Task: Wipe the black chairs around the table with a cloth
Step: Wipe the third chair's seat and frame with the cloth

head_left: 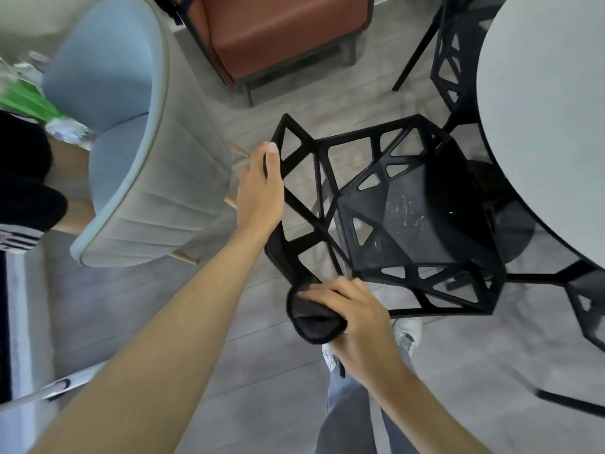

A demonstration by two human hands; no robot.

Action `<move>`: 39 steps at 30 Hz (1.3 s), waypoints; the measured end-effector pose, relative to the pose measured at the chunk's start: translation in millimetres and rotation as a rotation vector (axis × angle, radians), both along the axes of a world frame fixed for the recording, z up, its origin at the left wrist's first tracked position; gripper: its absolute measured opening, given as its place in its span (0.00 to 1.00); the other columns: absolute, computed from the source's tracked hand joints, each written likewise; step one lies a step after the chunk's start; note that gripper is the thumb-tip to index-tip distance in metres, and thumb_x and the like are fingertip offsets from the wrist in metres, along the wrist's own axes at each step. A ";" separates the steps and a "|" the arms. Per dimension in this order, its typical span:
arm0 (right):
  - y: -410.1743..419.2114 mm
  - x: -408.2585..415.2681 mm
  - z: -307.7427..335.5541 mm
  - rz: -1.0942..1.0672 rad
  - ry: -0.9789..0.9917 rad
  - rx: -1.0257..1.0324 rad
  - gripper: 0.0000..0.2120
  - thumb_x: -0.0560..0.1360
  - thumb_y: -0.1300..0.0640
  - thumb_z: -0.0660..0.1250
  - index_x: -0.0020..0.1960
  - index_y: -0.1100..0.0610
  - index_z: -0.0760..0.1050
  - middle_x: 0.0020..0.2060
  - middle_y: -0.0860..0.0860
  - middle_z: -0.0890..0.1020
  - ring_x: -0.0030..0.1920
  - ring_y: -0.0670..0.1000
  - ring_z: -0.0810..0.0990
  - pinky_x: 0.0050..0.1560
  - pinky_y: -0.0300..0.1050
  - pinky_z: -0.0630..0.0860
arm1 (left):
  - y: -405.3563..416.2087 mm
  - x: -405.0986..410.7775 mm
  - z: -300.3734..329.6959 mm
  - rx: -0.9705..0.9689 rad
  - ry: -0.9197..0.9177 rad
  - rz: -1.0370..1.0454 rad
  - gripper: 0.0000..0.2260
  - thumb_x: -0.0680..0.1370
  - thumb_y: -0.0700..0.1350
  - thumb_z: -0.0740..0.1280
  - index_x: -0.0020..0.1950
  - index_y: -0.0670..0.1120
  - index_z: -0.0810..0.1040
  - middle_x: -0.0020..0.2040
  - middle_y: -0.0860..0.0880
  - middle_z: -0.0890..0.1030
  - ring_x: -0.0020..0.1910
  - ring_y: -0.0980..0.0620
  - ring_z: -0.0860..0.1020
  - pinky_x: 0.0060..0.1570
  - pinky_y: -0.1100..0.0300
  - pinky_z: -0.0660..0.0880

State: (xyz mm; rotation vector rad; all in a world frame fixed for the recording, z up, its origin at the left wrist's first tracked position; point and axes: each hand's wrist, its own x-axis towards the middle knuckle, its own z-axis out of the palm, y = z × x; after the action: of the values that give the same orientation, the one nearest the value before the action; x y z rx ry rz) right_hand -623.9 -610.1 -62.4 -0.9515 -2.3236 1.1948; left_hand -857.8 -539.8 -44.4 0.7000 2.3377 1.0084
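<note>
A black lattice chair (406, 211) stands below me, its seat tucked toward the round grey table (543, 106). My left hand (262, 188) grips the top edge of the chair's backrest, thumb over the rim. My right hand (353, 319) holds a dark cloth (311, 319) bunched in its fingers and presses it against the lower corner of the backrest. White smudges show on the seat. A second black chair (448, 57) stands at the far side of the table, and part of a third (589, 309) shows at the right edge.
A pale blue upholstered armchair (131, 152) stands close to the left of the black chair. A brown leather seat (281, 31) is at the top. My legs and white shoes (406, 335) are on the grey floor beneath.
</note>
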 end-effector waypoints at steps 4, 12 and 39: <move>-9.1 2.9 -14.5 -0.195 -0.036 -0.105 0.19 0.72 0.62 0.73 0.57 0.42 0.81 0.47 0.39 0.79 0.47 0.50 0.79 0.43 0.47 0.77 | 0.4 2.8 -3.6 -0.008 0.039 0.050 0.29 0.83 0.68 0.46 0.73 0.53 0.72 0.68 0.51 0.76 0.71 0.51 0.71 0.72 0.44 0.68; -9.5 -42.7 1.4 -0.205 0.065 0.021 0.26 0.70 0.68 0.70 0.63 0.47 0.81 0.53 0.41 0.80 0.47 0.50 0.75 0.46 0.47 0.75 | -1.8 6.3 -3.7 0.045 0.091 0.080 0.28 0.83 0.67 0.46 0.68 0.52 0.76 0.62 0.53 0.79 0.66 0.52 0.74 0.69 0.48 0.70; 17.4 -27.7 -45.3 -0.192 0.121 -0.406 0.12 0.77 0.62 0.71 0.57 0.48 0.79 0.49 0.44 0.81 0.52 0.48 0.82 0.54 0.44 0.78 | -0.4 -0.7 -13.2 0.004 0.171 0.050 0.25 0.86 0.62 0.49 0.62 0.47 0.77 0.53 0.52 0.79 0.54 0.54 0.77 0.54 0.57 0.71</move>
State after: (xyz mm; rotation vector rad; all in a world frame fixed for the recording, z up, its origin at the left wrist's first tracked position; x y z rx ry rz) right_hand -651.6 -592.7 -107.7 -1.1666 -1.8823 1.6235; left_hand -858.6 -540.2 -57.5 0.7599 2.5123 1.0098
